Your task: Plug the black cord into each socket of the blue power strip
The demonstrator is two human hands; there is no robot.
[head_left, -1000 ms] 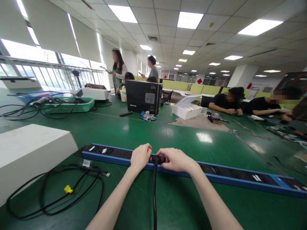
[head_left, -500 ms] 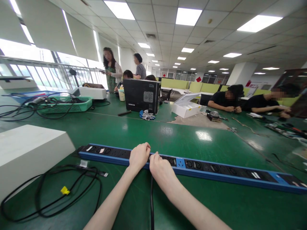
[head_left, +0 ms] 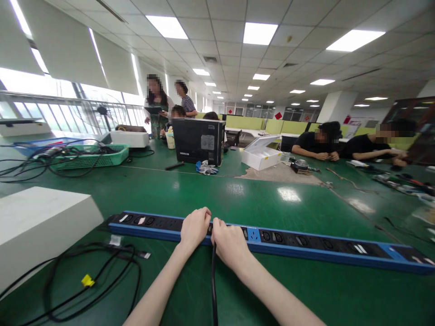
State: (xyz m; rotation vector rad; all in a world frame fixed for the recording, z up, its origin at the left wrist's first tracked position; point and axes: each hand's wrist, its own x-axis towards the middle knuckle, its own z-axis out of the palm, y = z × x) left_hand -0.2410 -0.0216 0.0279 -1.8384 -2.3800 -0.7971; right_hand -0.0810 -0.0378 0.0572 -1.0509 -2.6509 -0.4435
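Bunching up right where the black cord [head_left: 213, 285] meets the strip, the right hand [head_left: 232, 244] has its fingers curled in tight around the cord's top end; whatever's at the tip is hidden, so can't tell you more. Left hand [head_left: 195, 227] sits just beside it, curled over the blue-and-black power strip [head_left: 282, 242], but its fingertips are out of sight, so no clue if it's actually gripping. Strip's lying crosswise on the green table [head_left: 258, 194], sockets up, white box [head_left: 44, 222] near its left end.
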